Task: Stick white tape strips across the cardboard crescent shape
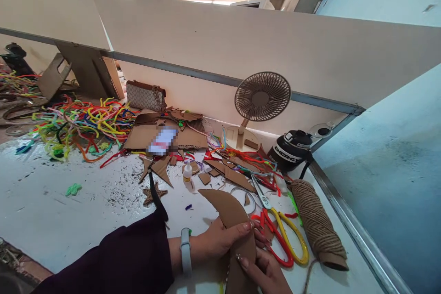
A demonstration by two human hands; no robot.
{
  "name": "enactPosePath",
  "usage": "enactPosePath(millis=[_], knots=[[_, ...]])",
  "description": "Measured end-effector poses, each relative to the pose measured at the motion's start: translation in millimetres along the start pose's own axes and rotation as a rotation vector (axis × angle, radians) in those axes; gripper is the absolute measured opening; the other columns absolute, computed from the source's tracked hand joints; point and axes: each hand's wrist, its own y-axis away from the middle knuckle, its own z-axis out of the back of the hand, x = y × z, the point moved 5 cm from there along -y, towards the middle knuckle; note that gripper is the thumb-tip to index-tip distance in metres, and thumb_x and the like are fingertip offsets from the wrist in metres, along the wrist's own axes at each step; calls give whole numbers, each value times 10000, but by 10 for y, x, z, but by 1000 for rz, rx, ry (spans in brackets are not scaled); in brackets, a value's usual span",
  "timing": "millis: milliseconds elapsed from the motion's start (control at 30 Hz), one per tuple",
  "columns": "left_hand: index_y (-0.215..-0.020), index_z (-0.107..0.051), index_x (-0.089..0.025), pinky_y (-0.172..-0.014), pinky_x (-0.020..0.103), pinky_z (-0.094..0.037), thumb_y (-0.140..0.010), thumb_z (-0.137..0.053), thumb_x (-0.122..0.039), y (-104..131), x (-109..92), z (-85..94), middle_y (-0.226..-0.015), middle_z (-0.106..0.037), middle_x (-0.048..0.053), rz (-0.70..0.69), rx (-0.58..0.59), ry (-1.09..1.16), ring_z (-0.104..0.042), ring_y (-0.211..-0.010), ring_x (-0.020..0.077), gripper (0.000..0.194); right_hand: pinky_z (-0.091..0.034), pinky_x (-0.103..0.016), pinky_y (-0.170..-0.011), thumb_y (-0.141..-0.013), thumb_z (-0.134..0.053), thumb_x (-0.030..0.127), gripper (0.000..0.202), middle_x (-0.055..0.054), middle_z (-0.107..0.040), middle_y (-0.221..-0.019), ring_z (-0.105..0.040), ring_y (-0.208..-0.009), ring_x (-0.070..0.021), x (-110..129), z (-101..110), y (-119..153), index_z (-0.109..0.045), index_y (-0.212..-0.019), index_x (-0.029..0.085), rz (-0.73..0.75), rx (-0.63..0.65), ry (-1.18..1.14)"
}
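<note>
A curved, crescent-like piece of brown cardboard [231,209] is held in both hands at the lower middle. My left hand [220,238] grips it about halfway along, the thumb lying on its face. Lower down, my right hand [263,268] pinches the same cardboard by its right edge, thumb on top. The lower end of the piece runs out of the picture. Just right of the hands lie scissors [275,220] with one red and one yellow handle. A spool of brown twine [319,223] rests beyond them. A small white glue bottle [187,173] stands above the cardboard.
A heap of coloured pipe cleaners [86,124] covers the back left. A phone [163,140] lies on cardboard sheets. Behind the scraps stand a fan [262,96] and a black jug [291,149]. A cardboard star [155,194] and green flower [73,189] lie on the left.
</note>
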Motion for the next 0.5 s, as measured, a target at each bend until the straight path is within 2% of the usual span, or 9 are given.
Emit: enactPosePath(millis=[233,367,500], knots=[[-1045,-707,-127,-860,402,-491,-775,-667,-422,38,-1,-30,-958,-745,155,52,59,92,-686,-951,291,401,-472,-290,-629,-641,-798,517,411,-53,-654,-729,-566,-686,-190,28,-36,17,-721,-828,159,-14,25,-53],[-1040,-708,-97,-887,395,-465,-754,-623,-450,55,0,-47,-1001,-736,166,42,85,174,-665,-996,309,463,-480,-291,-647,-645,-812,477,370,-52,-666,-738,-594,-705,-195,83,-76,54,-726,-834,171,-30,-2,-126],[-1047,-699,-105,-754,337,-480,-767,-569,-534,5,10,-1,-924,-744,139,70,-12,294,-686,-788,248,528,-492,-302,-650,-660,-803,470,385,-70,-693,-803,-621,-720,-209,121,-110,70,-726,-909,187,-12,18,-165]])
